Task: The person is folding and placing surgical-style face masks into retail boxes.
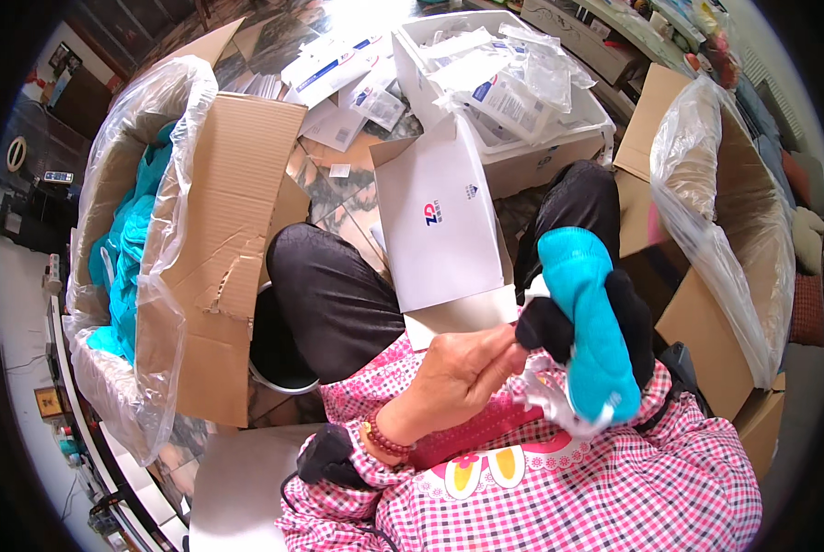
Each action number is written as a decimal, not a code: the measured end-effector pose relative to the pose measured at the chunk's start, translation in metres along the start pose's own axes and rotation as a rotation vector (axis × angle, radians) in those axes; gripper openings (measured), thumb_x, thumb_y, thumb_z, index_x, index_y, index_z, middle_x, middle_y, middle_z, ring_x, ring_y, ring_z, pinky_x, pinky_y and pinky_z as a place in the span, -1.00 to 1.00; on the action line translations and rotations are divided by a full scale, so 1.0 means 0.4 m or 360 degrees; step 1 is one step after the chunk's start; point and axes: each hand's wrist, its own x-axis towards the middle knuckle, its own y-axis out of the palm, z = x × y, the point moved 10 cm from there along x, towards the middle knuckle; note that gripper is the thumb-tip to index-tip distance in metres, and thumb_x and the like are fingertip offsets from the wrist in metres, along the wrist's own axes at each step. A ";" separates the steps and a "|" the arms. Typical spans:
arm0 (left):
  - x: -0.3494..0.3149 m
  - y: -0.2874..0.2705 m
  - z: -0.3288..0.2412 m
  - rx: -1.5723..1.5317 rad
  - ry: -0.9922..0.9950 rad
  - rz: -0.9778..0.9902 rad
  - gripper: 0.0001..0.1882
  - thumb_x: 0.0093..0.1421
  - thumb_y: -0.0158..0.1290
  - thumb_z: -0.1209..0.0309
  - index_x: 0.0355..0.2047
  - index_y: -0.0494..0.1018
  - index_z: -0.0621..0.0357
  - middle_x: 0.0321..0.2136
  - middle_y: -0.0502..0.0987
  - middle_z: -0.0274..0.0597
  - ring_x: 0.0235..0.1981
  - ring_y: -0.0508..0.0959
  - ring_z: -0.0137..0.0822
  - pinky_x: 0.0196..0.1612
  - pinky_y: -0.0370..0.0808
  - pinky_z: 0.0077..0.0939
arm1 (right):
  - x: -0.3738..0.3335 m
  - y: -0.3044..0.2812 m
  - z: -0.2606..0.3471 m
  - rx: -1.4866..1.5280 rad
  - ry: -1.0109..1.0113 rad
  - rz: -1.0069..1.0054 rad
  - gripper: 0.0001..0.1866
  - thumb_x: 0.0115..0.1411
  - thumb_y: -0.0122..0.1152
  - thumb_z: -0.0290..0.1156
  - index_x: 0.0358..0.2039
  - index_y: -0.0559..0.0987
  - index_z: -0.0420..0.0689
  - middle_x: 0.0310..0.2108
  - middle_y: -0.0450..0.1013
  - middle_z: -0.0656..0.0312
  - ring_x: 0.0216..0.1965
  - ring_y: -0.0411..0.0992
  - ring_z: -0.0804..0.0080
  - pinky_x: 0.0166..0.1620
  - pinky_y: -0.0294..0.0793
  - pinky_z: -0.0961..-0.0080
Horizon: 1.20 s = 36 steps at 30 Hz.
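Note:
A teal knitted sock (579, 304) with a white patch at its lower end is in front of me, over my lap. My right hand (635, 322), in a black covering, grips it, with black fingers showing on both sides. My left hand (463, 370) is bare, with a beaded bracelet at the wrist. Its fingers are pinched together beside the black fingertips; what they hold, if anything, is hidden. Blurred whitish material (552, 394) hangs below the two hands, next to the sock.
A plastic-lined carton (219, 239) of teal knitted items stands left, another lined carton (729, 239) right. A white box (444, 221) sits between my knees. Behind it, a white foam bin (545, 166) holds clear packets. A bucket (283, 359) is beside my left leg.

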 end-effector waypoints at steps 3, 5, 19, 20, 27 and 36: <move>-0.035 0.010 -0.067 0.0257 0.0338 0.0116 -0.92 0.23 0.09 0.48 -0.35 0.44 0.23 -0.59 0.43 -0.07 -0.59 0.50 -0.07 -0.52 0.39 -0.33 | -0.023 0.055 -0.009 0.0026 0.0283 0.0279 -0.42 0.30 0.11 -0.04 0.14 0.39 -0.23 -0.28 0.45 0.11 -0.33 0.45 0.29 -0.20 0.47 0.28; -0.060 0.022 -0.084 0.0368 0.0337 0.0218 -0.84 0.23 0.12 0.41 -0.44 0.40 0.18 -0.61 0.41 -0.13 -0.59 0.50 -0.12 -0.54 0.39 -0.33 | -0.028 0.049 -0.013 -0.0268 0.0379 0.0303 -0.46 0.25 0.18 -0.13 0.09 0.42 -0.26 -0.31 0.46 0.10 -0.34 0.46 0.29 -0.20 0.49 0.29; -0.098 0.029 0.090 -0.0488 -0.0318 0.0122 -0.68 0.32 -0.11 0.57 0.07 0.35 0.30 -0.53 0.48 -0.20 -0.51 0.52 -0.33 -0.41 0.42 -0.42 | 0.005 0.038 -0.053 -0.0635 0.0424 0.0299 -0.39 0.14 0.32 -0.08 0.02 0.44 -0.31 -0.24 0.53 -0.03 -0.31 0.53 0.26 -0.19 0.55 0.34; -0.089 0.038 0.088 -0.0484 -0.0315 0.0116 -0.68 0.32 -0.11 0.57 0.07 0.35 0.30 -0.53 0.48 -0.20 -0.51 0.52 -0.33 -0.41 0.42 -0.42 | 0.012 0.036 -0.046 -0.0521 0.0331 0.0244 -0.36 0.14 0.35 -0.16 0.11 0.39 -0.29 -0.19 0.55 -0.02 -0.22 0.55 0.27 -0.11 0.56 0.33; -0.069 0.007 -0.009 0.0149 0.0157 -0.0032 -0.79 0.30 0.03 0.39 -0.07 0.46 0.13 -0.39 0.54 -0.07 -0.37 0.58 -0.03 -0.31 0.50 -0.25 | 0.022 0.072 -0.030 -0.0500 0.0374 0.0350 -0.55 0.35 0.05 -0.14 0.04 0.43 -0.25 -0.24 0.49 0.08 -0.29 0.51 0.28 -0.18 0.52 0.35; -0.176 0.026 -0.057 0.0319 0.0196 0.0470 -0.77 0.31 0.06 0.25 -0.43 0.43 0.11 -0.55 0.49 -0.26 -0.53 0.55 -0.25 -0.53 0.40 -0.39 | -0.068 0.023 -0.029 -0.1806 0.1484 0.0454 -0.62 0.09 0.41 -0.18 -0.18 0.65 -0.19 -0.36 0.63 0.15 -0.31 0.60 0.42 -0.15 0.58 0.44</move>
